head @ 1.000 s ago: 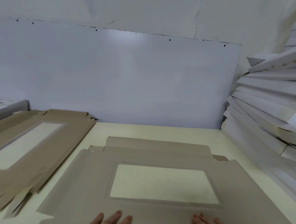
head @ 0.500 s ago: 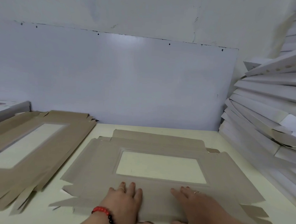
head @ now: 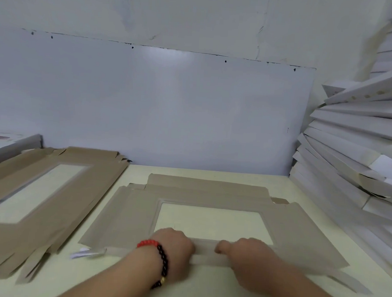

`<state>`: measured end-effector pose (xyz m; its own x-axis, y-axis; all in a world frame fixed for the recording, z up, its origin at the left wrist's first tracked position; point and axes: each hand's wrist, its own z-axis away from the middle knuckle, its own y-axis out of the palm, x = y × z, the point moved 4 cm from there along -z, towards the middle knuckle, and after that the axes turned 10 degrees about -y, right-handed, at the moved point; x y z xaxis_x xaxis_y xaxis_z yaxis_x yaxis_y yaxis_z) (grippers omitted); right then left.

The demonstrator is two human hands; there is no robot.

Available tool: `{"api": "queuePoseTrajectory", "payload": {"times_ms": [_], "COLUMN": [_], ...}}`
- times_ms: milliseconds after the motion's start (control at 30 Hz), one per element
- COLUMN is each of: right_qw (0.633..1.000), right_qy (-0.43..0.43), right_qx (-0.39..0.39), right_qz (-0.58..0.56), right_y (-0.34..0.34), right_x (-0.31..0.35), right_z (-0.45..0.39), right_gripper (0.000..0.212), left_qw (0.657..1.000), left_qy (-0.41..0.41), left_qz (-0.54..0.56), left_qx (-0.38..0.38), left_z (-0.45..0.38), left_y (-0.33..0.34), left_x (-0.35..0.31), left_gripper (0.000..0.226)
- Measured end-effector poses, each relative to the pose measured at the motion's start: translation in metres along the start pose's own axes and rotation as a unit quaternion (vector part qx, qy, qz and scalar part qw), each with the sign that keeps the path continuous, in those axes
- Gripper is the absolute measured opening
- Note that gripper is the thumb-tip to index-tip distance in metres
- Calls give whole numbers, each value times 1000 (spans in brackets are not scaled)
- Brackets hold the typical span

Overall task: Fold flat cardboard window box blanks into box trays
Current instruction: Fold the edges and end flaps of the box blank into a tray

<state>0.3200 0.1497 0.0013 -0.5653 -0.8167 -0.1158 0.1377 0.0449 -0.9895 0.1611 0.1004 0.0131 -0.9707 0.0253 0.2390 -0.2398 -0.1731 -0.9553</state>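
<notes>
Both grips, left hand (head: 173, 245) and right hand (head: 249, 255), curl round the blank's (head: 126, 213) near flap (head: 204, 247), just below its window, lifting evenly so the crease forms straight.

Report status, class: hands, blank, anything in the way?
Left hand and right hand both grip the near flap, folding it up. Window blank otherwise flat on table. Nothing in the way.

Left of blank (head: 126, 215): stack of flat blanks (head: 26, 206), narrow desk (head: 138, 172) gap between.
Right: leaning white box pile (head: 350, 157) close.
Behind: wall panel (head: 169, 112), bare strip.
</notes>
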Motion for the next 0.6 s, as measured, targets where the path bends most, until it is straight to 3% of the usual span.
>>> {"api": "queuePoseTrajectory", "payload": {"times_ms": [133,267,400,600], "right_qw": [990,985,997,980], "right_qy": [38,80,75,76], "right_qx": [58,69,-19,-184], "right_qz": [-126,-139,-29,18], "right_y": [-11,-5,3,10], "right_x": [-31,-42,-36,-22], "right_z": [2,-6,-23,-42], "right_gripper": [46,62,61,36], "left_qw": [978,972,986,982], "left_qy": [-2,-18,-53,-76], "left_qz": [177,201,151,92], "left_qx": [110,120,45,-148], "left_z": [-9,-23,-35,-48], "left_y": [-6,-7,-4,13], "left_x": [27,29,27,10], "left_gripper": [31,37,38,29]}}
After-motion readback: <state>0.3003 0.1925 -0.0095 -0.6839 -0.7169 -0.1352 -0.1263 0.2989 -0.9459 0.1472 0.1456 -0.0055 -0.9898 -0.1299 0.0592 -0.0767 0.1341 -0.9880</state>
